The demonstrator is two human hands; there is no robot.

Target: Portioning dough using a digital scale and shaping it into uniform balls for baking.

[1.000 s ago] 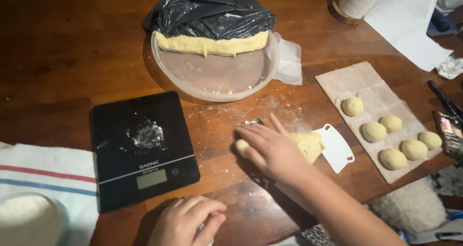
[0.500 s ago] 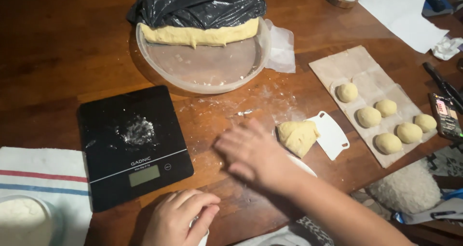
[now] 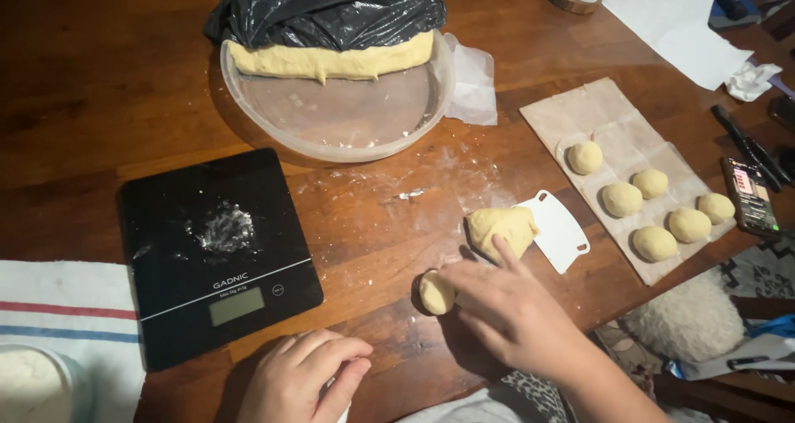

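My right hand rests on the wooden table, its fingers cupped against a small round dough ball. One finger reaches toward a larger lump of dough lying beside a white plastic scraper. My left hand lies loosely curled at the near edge, just below a black kitchen scale dusted with flour. Whether it holds anything is hidden. Several shaped dough balls sit on a brown paper sheet at the right.
A clear round bowl holds a long strip of dough under a black plastic bag. A striped towel and a white flour container lie at the left. A phone and pens sit at the right.
My right hand slid toward me along the table, rolling the small dough ball away from the larger lump. The left hand stayed near the scale.
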